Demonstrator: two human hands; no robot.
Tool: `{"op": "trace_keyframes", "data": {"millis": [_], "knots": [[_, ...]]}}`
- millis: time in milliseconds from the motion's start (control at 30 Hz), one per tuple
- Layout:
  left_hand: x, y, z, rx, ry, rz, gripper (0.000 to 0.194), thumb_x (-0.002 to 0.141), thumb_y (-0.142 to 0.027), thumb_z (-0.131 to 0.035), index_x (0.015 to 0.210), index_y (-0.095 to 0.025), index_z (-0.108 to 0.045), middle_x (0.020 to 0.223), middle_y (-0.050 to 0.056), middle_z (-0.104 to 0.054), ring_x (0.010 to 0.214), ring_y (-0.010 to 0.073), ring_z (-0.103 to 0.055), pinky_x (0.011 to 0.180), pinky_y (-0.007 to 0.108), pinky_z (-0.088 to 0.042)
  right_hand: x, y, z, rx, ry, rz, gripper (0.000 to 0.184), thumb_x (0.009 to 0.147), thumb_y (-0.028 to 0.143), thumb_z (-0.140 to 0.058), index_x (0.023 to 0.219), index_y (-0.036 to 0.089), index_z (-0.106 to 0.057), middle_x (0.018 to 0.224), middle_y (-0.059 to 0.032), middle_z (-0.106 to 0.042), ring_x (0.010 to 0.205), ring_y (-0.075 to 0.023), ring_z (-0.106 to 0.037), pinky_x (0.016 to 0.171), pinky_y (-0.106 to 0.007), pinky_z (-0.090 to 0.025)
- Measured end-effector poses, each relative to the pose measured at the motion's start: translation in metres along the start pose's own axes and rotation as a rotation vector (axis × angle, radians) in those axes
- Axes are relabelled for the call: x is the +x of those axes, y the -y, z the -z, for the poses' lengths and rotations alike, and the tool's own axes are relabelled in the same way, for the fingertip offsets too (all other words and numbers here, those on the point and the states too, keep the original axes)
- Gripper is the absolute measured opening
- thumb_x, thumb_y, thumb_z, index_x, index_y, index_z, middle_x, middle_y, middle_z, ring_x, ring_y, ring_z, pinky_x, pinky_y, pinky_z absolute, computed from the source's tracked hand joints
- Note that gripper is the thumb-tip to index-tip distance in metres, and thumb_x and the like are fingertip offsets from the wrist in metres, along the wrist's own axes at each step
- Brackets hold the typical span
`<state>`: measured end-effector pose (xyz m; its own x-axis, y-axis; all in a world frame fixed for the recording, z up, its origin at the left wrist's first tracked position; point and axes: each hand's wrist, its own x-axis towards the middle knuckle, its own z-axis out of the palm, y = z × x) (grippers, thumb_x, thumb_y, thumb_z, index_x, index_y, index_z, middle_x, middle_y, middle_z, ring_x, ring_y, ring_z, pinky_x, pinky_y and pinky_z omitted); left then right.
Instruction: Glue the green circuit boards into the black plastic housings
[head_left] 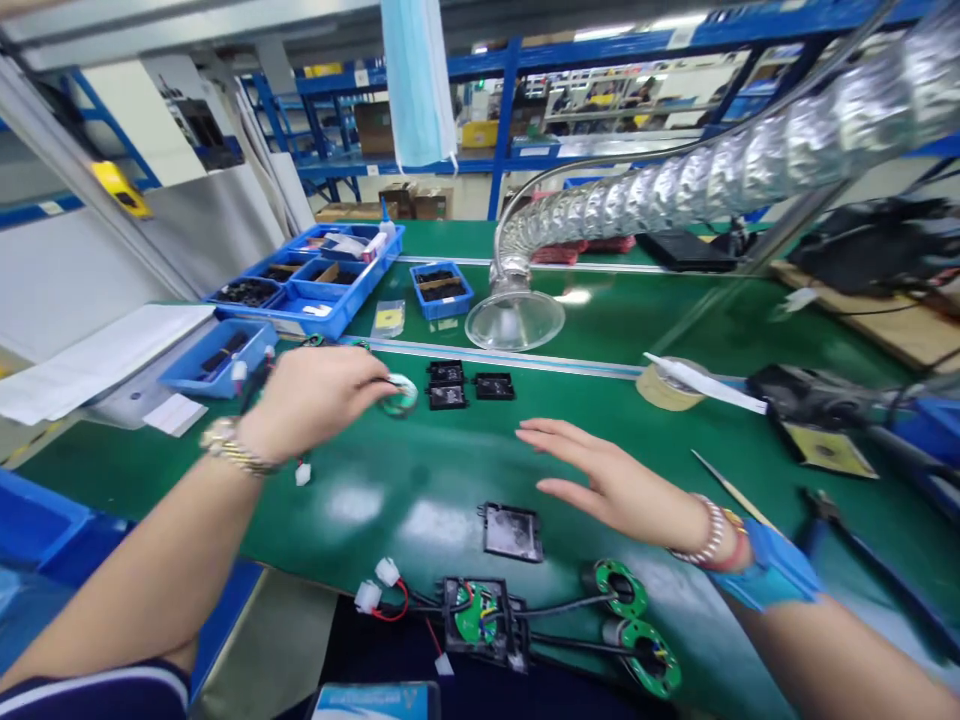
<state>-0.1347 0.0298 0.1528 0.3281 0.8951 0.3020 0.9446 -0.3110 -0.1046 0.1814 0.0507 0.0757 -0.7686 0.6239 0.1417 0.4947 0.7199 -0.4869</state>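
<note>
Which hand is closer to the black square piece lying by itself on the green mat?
Right. The right hand is close by, just above and to the right of the black square piece. The left hand, at a green ring, is farther away, up and left.

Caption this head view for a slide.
Left hand touches green ring board; right hand open above green bench mat.

The green-topped table (442,465) carries black plastic housings (447,385), wired green circuit boards (484,620), a tape roll (661,388) and blue parts trays (300,290).
</note>
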Motion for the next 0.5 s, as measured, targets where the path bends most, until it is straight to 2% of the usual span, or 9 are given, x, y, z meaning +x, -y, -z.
{"op": "trace_keyframes", "data": {"millis": [100, 167, 267, 300, 367, 467, 500], "knots": [[0.029, -0.067, -0.033, -0.120, 0.155, -0.175, 0.024, 0.085, -0.036, -0.048, 0.083, -0.020, -0.065, 0.084, 0.002, -0.067, 0.081, 0.0189, -0.062, 0.061, 0.025, -0.043, 0.003, -0.003, -0.013, 0.063, -0.053, -0.020, 0.057, 0.082, 0.031, -0.051, 0.134, 0.021, -0.030, 0.136, -0.0126, -0.036, 0.116, -0.0217, -0.046, 0.091, -0.040, -0.046], [0.044, -0.111, -0.060, -0.185, 0.237, -0.284, 0.020, 0.085, -0.033, -0.050, 0.084, -0.019, -0.065, 0.087, 0.003, -0.067, 0.080, 0.0206, -0.063, 0.060, 0.027, -0.045, 0.001, -0.011, -0.026, 0.070, -0.091, -0.061, 0.062, 0.076, 0.030, -0.058, 0.131, 0.018, -0.032, 0.132, -0.0143, -0.040, 0.115, -0.0225, -0.047, 0.091, -0.040, -0.045], [0.060, -0.154, -0.089, -0.252, 0.347, -0.374, 0.018, 0.084, -0.030, -0.050, 0.087, -0.019, -0.064, 0.088, 0.004, -0.067, 0.081, 0.0232, -0.063, 0.061, 0.030, -0.047, -0.011, -0.028, -0.041, 0.020, -0.090, -0.200, 0.040, 0.074, 0.028, -0.060, 0.110, 0.014, -0.051, 0.109, -0.0120, -0.058, 0.100, -0.0224, -0.056, 0.085, -0.039, -0.047], [0.063, -0.159, -0.094, -0.268, 0.366, -0.392, 0.018, 0.083, -0.032, -0.051, 0.089, -0.019, -0.064, 0.089, 0.004, -0.067, 0.082, 0.0235, -0.063, 0.063, 0.031, -0.048, -0.017, -0.033, -0.043, 0.006, -0.081, -0.249, 0.032, 0.076, 0.029, -0.058, 0.103, 0.014, -0.054, 0.101, -0.0107, -0.061, 0.092, -0.0213, -0.059, 0.081, -0.038, -0.048], [0.066, -0.153, -0.100, -0.331, 0.355, -0.435, 0.027, 0.080, -0.038, -0.056, 0.100, -0.019, -0.060, 0.097, 0.006, -0.066, 0.091, 0.0236, -0.061, 0.071, 0.032, -0.048, -0.030, -0.043, -0.043, -0.014, -0.079, -0.314, 0.026, 0.079, 0.029, -0.053, 0.100, 0.013, -0.057, 0.096, -0.0101, -0.063, 0.085, -0.0197, -0.061, 0.078, -0.036, -0.049], [0.061, -0.116, -0.109, -0.479, 0.310, -0.488, 0.061, 0.071, -0.042, -0.065, 0.123, -0.018, -0.043, 0.125, 0.009, -0.051, 0.112, 0.0223, -0.049, 0.089, 0.031, -0.043, -0.049, -0.055, -0.034, -0.019, -0.086, -0.329, 0.031, 0.080, 0.029, -0.052, 0.107, 0.013, -0.056, 0.106, -0.0114, -0.061, 0.092, -0.0197, -0.060, 0.083, -0.036, -0.048], [0.057, -0.102, -0.114, -0.491, 0.334, -0.472, 0.063, 0.070, -0.038, -0.067, 0.124, -0.018, -0.041, 0.128, 0.009, -0.048, 0.114, 0.0216, -0.048, 0.090, 0.031, -0.042, -0.054, -0.057, -0.030, -0.016, -0.080, -0.325, 0.032, 0.079, 0.028, -0.053, 0.108, 0.013, -0.056, 0.109, -0.0114, -0.060, 0.095, -0.0199, -0.059, 0.085, -0.036, -0.047]]}}
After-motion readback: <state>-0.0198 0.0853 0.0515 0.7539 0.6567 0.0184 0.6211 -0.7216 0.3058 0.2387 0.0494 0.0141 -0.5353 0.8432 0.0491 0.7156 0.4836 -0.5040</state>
